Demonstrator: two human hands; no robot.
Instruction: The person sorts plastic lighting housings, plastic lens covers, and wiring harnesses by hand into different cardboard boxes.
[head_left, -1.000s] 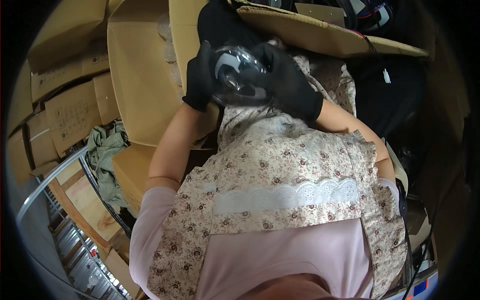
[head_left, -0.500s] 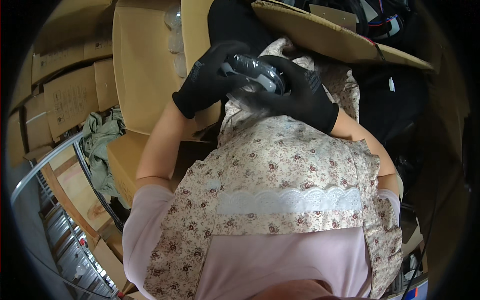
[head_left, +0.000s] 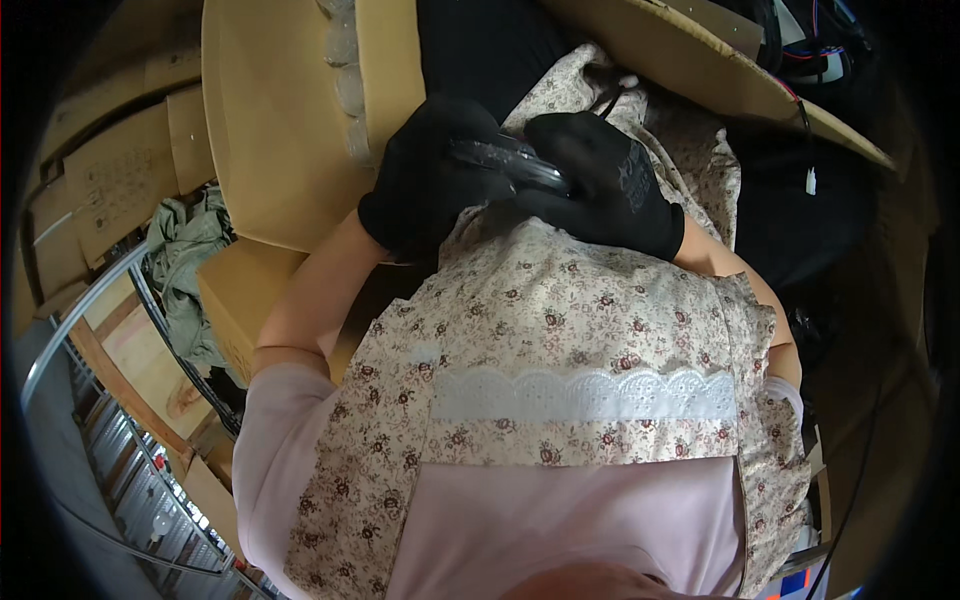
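Note:
Both my hands wear black gloves and meet in front of my chest, above a flowered apron. My left hand and my right hand both grip a small dark, shiny rounded object, seen edge-on between the fingers. What it is cannot be told; most of it is hidden by the gloves. Just beyond the hands stands an open cardboard box.
A clear plastic strip lies along the box's inner wall. A large cardboard flap crosses the upper right. More cardboard boxes and a grey-green cloth are at the left, beside a metal rack.
The object has turned from showing a pale round face to lying edge-on between the gloves. Both hands stayed closed on it; the view shifted so they sit slightly lower and more centred.

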